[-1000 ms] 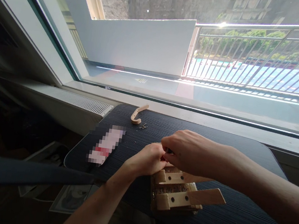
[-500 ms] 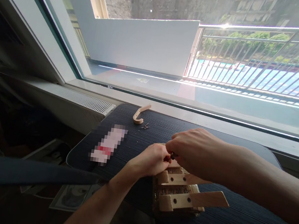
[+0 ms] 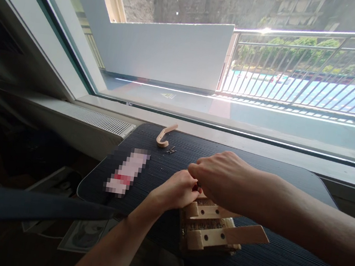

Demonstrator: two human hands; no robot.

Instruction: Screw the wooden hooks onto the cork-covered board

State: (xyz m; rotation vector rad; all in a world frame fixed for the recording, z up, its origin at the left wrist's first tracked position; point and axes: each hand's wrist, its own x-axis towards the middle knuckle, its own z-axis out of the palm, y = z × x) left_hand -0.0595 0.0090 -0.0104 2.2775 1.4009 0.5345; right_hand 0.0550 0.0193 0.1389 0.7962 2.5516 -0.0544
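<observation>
Down at lower left, a pale box-like tray (image 3: 73, 251) sits in shadow, something rounded dimly visible in it. Up on the black tabletop (image 3: 152, 169), the left hand (image 3: 179, 189) and right hand (image 3: 224, 175) meet, touching, over the far end of a brown block (image 3: 217, 223); fingertips hidden, I can't tell how either grips. Two wooden hooks (image 3: 232, 235) show on the block, two dark spots each; a third piece (image 3: 201, 195) peeks out. One loose J-shaped hook (image 3: 162, 142) lies beyond, near about three screws (image 3: 171, 150).
</observation>
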